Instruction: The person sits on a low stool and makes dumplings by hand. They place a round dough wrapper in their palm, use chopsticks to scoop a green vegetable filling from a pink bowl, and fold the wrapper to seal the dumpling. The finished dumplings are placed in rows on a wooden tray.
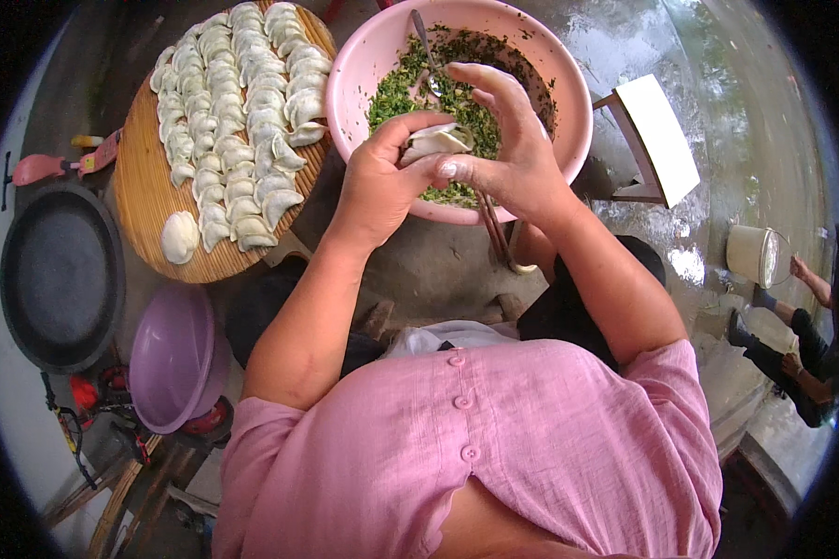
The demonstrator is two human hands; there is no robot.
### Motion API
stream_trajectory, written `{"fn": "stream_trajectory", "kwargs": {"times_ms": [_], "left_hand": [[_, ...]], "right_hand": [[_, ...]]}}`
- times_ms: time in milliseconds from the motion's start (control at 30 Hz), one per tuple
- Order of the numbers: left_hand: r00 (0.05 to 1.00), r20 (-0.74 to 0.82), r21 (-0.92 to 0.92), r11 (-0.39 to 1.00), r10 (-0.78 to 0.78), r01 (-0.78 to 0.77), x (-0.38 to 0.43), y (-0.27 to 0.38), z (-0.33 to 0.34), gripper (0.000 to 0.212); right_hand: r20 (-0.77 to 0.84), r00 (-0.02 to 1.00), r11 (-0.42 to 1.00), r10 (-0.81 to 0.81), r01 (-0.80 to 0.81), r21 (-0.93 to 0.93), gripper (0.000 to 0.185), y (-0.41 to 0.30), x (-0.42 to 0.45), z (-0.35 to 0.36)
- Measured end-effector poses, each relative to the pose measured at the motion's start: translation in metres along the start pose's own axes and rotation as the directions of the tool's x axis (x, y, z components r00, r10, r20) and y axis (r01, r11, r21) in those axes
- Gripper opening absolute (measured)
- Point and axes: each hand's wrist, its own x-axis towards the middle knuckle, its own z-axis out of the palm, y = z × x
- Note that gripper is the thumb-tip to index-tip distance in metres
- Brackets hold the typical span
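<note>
My left hand (384, 168) cradles a dumpling (439, 142), a folded wrapper whose right end gapes a little. My right hand (514, 140) has its thumb by the dumpling's lower edge and its fingers arched apart above it; the fingertips look floury. Both hands are over a pink basin (573, 140) of chopped green filling (395, 98). A metal spoon (423, 38) leans in the filling against the far rim. To the left, rows of shaped dumplings (234, 105) cover much of a round slatted tray (140, 168). One dumpling (180, 237) lies apart near its front edge.
A dark round pan (63, 279) and a purple basin (171, 356) stand at left. Right of the pink basin is a white-topped stool (657, 140). Farther right, a person (797, 349) sits near a white bucket (751, 255) on wet-looking ground.
</note>
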Motion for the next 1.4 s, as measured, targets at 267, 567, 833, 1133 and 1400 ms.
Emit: {"fn": "stream_trajectory", "kwargs": {"times_ms": [267, 567, 833, 1133, 1400], "left_hand": [[0.998, -0.057, -0.3, 0.954, -0.018, 0.0, 0.005, -0.001, -0.005, 0.035], [1.0, -0.006, -0.335, 0.942, 0.016, -0.017, 0.004, -0.003, -0.007, 0.034], [1.0, -0.006, -0.268, 0.963, 0.011, -0.013, 0.001, 0.001, -0.007, 0.032], [1.0, 0.004, -0.255, 0.967, 0.012, -0.011, -0.001, 0.002, -0.007, 0.026], [0.999, -0.027, -0.324, 0.945, 0.028, -0.035, 0.002, 0.001, -0.009, 0.025]], "right_hand": [[-0.045, 0.971, 0.94, -0.236, 0.216, -0.266, 0.06, -0.004, -0.001, -0.006], [-0.028, 0.951, 0.907, -0.308, 0.285, -0.311, 0.043, -0.005, 0.0, -0.001], [-0.011, 0.92, 0.839, -0.392, 0.352, -0.414, 0.031, -0.01, 0.004, 0.0], [0.029, 0.95, 0.916, -0.312, 0.309, -0.257, 0.02, -0.005, 0.007, -0.003], [-0.081, 0.987, 0.984, 0.137, -0.127, 0.122, 0.021, 0.007, -0.002, -0.003]]}}
